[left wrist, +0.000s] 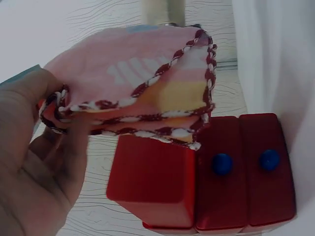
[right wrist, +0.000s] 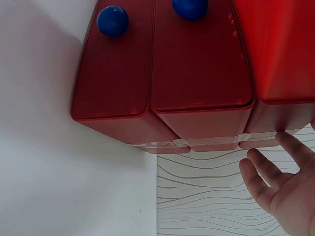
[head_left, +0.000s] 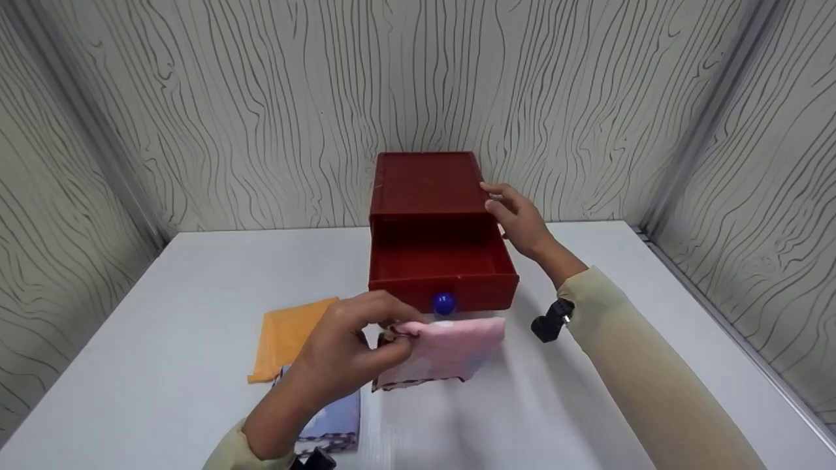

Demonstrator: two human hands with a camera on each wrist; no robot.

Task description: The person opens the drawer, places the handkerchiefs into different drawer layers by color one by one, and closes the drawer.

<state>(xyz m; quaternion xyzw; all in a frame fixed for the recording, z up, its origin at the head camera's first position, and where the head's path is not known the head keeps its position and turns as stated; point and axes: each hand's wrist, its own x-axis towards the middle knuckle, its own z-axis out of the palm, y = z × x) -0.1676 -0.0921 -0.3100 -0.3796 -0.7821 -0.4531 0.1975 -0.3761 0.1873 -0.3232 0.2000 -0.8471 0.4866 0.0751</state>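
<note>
A folded pink cloth [head_left: 450,346] with a braided dark red and white edge hangs from my left hand [head_left: 346,346], which pinches it at one corner. Held in front of the red drawer unit [head_left: 428,183], the cloth [left wrist: 133,73] shows pale stripes and a yellow patch in the left wrist view. The unit's top drawer [head_left: 444,294], with a blue knob [head_left: 444,303], is pulled out, and its visible inside holds nothing. My right hand [head_left: 522,222] rests against the unit's right side, fingers extended; in the right wrist view its fingertips [right wrist: 285,137] meet the side wall.
On the white table [head_left: 196,313], to the left, lie an orange folded cloth [head_left: 294,333] and a bluish folded cloth [head_left: 333,418], partly behind my left forearm. Two more blue-knobbed drawers [right wrist: 197,64] sit closed in the unit. A wood-patterned wall [head_left: 294,98] stands behind.
</note>
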